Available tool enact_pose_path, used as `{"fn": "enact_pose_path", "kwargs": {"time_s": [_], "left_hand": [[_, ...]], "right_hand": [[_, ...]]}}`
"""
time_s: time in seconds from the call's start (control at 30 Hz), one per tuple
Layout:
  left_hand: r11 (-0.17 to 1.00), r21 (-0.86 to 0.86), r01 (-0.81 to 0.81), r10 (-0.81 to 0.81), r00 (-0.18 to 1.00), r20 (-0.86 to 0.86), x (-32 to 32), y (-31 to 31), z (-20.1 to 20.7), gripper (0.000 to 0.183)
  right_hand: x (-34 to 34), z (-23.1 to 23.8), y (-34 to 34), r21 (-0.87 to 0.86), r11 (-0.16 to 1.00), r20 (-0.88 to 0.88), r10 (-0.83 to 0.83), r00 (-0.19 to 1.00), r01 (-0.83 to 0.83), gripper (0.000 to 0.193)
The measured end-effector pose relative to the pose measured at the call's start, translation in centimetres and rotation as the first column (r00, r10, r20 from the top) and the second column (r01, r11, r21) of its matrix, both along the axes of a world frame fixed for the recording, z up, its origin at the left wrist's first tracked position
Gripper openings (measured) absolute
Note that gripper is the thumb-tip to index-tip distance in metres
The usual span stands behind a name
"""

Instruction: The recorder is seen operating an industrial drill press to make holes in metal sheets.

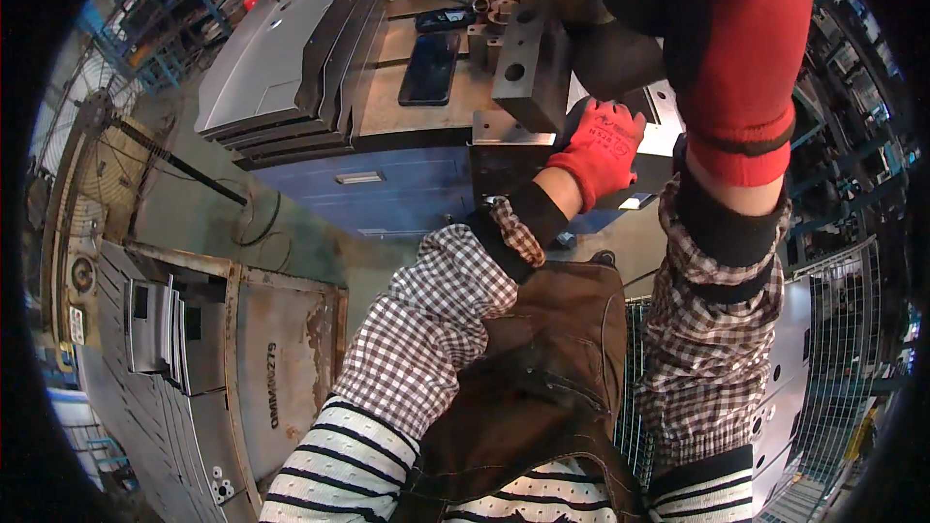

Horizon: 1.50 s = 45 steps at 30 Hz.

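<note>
My left hand (603, 147), in a red glove, is closed on the near edge of a flat, pale metal plate (663, 126) with small holes. Its fingers bend over the plate beside a steel block (528, 73) with round holes. Close to the camera, my right hand (751, 58), also red-gloved, is raised high at the upper right. The top of the picture cuts off part of that hand, and its fingers cannot be made out. Dark machine parts (612, 56) stand behind the block, between the two hands.
A blue cabinet (392, 189) carries stacked grey sheet-metal panels (276, 48), a black phone (429, 70) and several small metal parts. At the lower left stands a rusty metal bin (286, 349) with more panels. A wire cage (838, 329) is at right, a fan (82, 155) at far left.
</note>
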<state>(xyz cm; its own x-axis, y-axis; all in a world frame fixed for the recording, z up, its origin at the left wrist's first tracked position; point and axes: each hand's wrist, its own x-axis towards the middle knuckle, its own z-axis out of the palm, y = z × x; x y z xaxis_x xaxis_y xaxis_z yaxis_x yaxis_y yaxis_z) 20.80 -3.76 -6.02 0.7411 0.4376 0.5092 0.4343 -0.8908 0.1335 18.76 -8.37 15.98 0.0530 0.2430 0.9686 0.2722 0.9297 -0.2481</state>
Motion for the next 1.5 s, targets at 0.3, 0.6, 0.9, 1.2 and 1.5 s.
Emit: {"fn": "enact_pose_path", "kwargs": {"time_s": [0.3, 0.6, 0.9, 1.2, 1.5], "left_hand": [[0.994, -0.104, 0.044, -0.056, 0.992, -0.116, -1.8, -1.2, 3.5, 0.055], [0.969, -0.234, 0.073, -0.109, 0.983, -0.145, -0.9, -0.7, 4.4, 0.056], [0.923, -0.348, 0.167, -0.222, 0.967, -0.125, -3.3, -5.2, 5.4, 0.069], [0.206, -0.664, 0.719, -0.047, 0.685, 0.727, -14.1, -7.1, 0.4, 0.066], [-0.607, 0.245, 0.756, 0.771, 0.484, 0.414, -14.7, -5.1, -15.4, 0.034]], "right_hand": [[2.4, 2.0, -3.3, 0.004, 0.997, -0.057, -0.079, 0.995, 0.079, 0.051], [14.3, -21.8, -14.3, -0.399, 0.529, 0.069, -0.797, 0.600, 0.749, 0.052], [13.4, -39.7, -21.3, -0.846, 0.532, -0.413, -0.623, 0.664, -0.027, 0.050], [12.9, -33.9, -19.7, -0.734, 0.638, -0.268, -0.587, 0.764, 0.233, 0.072], [12.8, -13.7, -9.4, -0.173, 0.609, 0.825, -0.341, 0.452, 0.774, 0.090]]}}
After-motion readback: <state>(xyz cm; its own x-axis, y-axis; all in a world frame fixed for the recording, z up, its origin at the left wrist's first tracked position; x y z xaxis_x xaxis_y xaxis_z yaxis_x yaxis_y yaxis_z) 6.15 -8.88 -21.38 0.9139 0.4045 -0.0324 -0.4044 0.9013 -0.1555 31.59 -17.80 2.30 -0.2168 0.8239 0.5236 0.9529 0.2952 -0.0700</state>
